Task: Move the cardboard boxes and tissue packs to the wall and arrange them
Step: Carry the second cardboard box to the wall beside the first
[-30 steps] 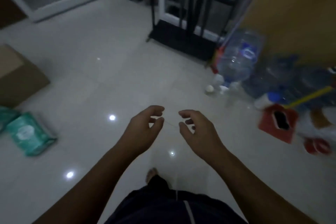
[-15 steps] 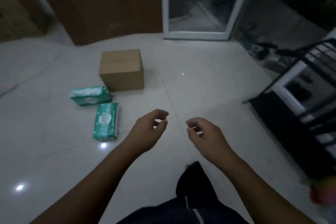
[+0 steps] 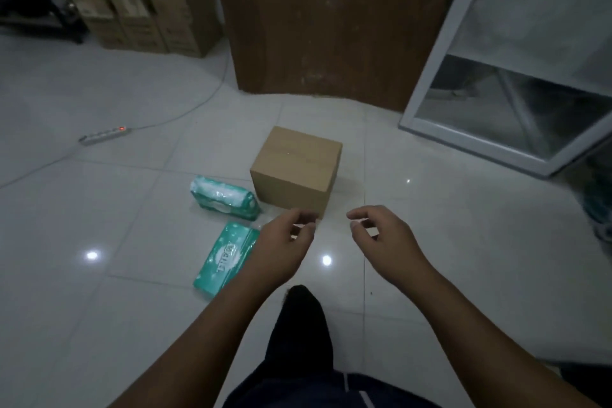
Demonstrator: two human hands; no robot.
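A plain brown cardboard box [image 3: 295, 169] stands on the white tiled floor just ahead of me. Left of it lies a green tissue pack [image 3: 223, 197] on its side, and a second green tissue pack [image 3: 227, 257] lies flat nearer to me. My left hand [image 3: 281, 250] hovers over the near tissue pack's right end, fingers curled and apart, holding nothing. My right hand [image 3: 384, 242] hangs empty to the right of the box's near corner, fingers loosely curled. Neither hand touches the box.
Several stacked cardboard boxes [image 3: 149, 7] stand against the back wall at the upper left. A dark wooden door [image 3: 331, 20] stands behind the box, a glass-panelled frame [image 3: 516, 76] at right. A power strip [image 3: 104, 135] with cable lies on the floor at left.
My view has swung left, away from the bottles and rack; the box and tissue packs are now centred and closer. Both hands stay empty in front of me.
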